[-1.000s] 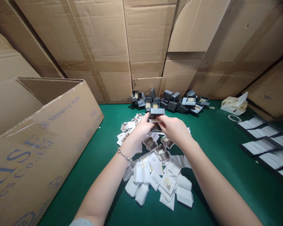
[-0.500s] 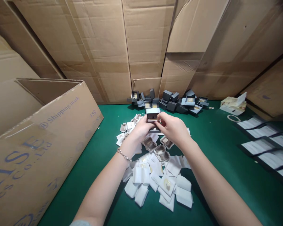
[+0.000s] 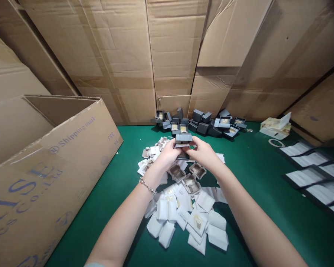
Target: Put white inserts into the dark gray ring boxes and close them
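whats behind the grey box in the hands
A heap of dark boxes, some open, sits behind the grey box against cardboard. The left hand and right hand hide its lower part.

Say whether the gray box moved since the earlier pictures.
Yes, slightly: the gray box sits lower, toward the person, judged against the pile of dark boxes behind it.

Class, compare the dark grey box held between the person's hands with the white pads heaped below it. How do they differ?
The dark grey box is held up between the left hand and right hand; the white pads lie heaped on the green mat. The box is dark and blocky; the pads are pale and flatter. Both are small and squarish.
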Available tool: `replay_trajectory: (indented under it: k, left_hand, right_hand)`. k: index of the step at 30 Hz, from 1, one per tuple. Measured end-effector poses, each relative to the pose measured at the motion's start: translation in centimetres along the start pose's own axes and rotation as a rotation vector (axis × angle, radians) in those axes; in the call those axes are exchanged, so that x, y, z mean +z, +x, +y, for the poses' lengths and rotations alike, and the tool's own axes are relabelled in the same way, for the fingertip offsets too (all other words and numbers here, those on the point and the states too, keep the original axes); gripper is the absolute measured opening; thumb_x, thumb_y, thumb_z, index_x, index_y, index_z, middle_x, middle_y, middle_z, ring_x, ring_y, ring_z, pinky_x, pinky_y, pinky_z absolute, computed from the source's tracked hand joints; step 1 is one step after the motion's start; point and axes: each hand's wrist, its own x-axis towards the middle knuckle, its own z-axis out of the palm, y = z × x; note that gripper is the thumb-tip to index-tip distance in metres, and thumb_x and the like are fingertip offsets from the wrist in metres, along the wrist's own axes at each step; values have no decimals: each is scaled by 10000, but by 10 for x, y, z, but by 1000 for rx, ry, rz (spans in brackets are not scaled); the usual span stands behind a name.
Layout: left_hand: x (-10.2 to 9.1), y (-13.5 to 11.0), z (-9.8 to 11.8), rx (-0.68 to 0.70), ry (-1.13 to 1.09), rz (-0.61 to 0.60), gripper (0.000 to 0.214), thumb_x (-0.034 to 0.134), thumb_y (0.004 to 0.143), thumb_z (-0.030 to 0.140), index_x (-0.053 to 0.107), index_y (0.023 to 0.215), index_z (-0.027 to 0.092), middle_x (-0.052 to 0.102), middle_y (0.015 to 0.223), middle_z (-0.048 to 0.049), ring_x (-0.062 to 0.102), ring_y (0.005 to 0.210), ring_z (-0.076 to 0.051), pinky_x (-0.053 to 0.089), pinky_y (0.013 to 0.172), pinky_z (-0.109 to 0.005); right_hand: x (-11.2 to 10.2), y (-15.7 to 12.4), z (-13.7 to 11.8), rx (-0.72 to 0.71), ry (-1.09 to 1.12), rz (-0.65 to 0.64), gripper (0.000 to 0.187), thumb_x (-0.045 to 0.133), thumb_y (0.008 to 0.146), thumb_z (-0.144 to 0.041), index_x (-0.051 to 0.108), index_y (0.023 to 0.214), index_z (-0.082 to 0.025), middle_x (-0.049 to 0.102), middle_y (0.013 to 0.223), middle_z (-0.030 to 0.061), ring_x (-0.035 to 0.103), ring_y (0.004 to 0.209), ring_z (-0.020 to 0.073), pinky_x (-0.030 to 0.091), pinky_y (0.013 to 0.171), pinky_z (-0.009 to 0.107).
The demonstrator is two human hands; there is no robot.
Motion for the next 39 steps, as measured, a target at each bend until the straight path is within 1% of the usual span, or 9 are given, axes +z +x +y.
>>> replay_trajectory:
  k: [3,9,13,15,19,25,32,36,39]
  left_hand:
    - [1,0,1,-3,-2,20,382,516,597,28,617,948,142,684,953,-62,610,939,-202,461,822,-297]
    - [2,-1,0,15,-45,46,444,533,587,29,592,1011,149,668,991,-59,597,938,-195,456,828,-297]
    - [1,0,-5,6,-64,8,452,533,573,26,580,999,167,643,1004,-48,592,861,-168,461,767,-288]
    - [2,0,-6,-35,-69,-13,434,522,574,20,575,979,166,635,947,-35,581,791,-141,453,710,-262]
    - [9,-4,-1,-123,-64,-10,354,511,592,7,565,912,148,596,766,4,518,630,-86,418,610,-222]
    - [15,-8,0,-123,-67,-47,292,520,595,2,558,850,140,557,646,25,493,572,-81,412,579,-219]
    - [13,-5,-7,-80,55,-33,456,575,613,36,587,1053,158,640,816,-17,529,634,-109,425,615,-239]
    - [12,-6,-4,-113,153,-58,452,591,620,46,598,1064,133,626,773,-17,511,623,-107,409,607,-233]
    - [11,-5,-3,-123,158,-78,470,559,620,25,588,1080,118,615,756,-17,507,606,-102,404,588,-228]
  right_hand:
    - [1,1,-1,3,13,0,350,554,756,-254,617,1098,-223,703,935,42,630,750,173,469,665,275]
    - [6,3,1,-37,83,25,292,540,789,-283,625,1059,-208,707,945,47,628,763,173,479,693,297]
    - [11,6,4,-36,217,27,315,559,776,-309,633,1059,-192,707,975,59,632,834,183,479,714,296]
    - [13,7,5,-7,253,36,306,572,760,-329,649,1017,-183,707,961,60,629,834,186,474,694,287]
    - [13,7,7,52,208,62,317,598,738,-408,674,934,-170,702,876,53,612,775,185,454,646,276]
    - [12,9,10,76,229,46,343,600,725,-473,680,860,-167,698,810,43,598,706,179,450,609,273]
    - [13,10,9,81,399,4,295,591,663,-391,702,820,-168,697,787,37,609,709,195,465,621,288]
    - [12,12,12,134,408,-30,308,621,630,-417,711,778,-162,636,615,15,561,606,179,443,582,292]
    - [13,12,13,136,432,-25,302,627,621,-428,698,756,-167,643,627,17,567,625,185,446,607,301]
